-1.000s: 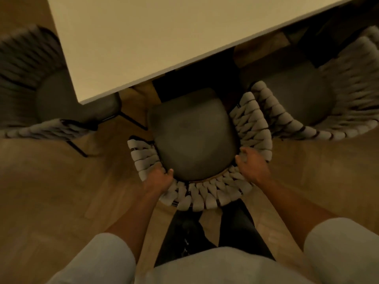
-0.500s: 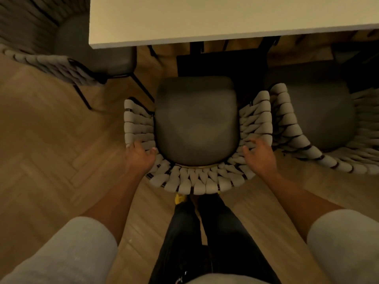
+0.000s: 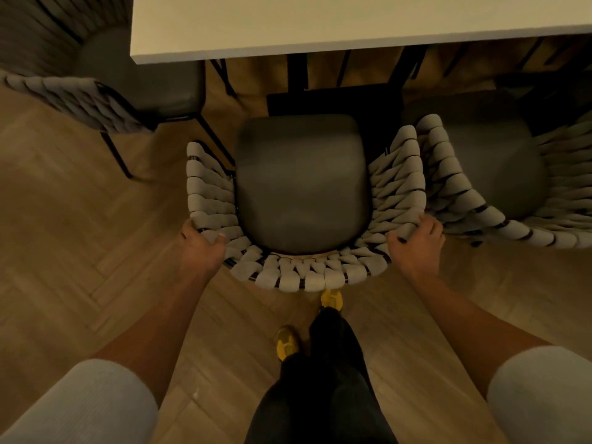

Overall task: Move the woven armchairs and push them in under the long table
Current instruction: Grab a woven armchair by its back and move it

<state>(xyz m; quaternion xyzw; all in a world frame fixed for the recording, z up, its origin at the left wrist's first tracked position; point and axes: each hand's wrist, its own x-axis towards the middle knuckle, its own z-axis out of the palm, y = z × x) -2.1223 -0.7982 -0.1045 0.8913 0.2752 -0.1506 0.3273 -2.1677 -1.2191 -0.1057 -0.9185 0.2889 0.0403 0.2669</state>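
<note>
Your left hand [image 3: 201, 248] and right hand [image 3: 416, 246] grip the armchair's [image 3: 304, 184] woven back, facing the table [image 3: 320, 24].

No readable text, labels, brands or numbers are showing anywhere in the view.
</note>
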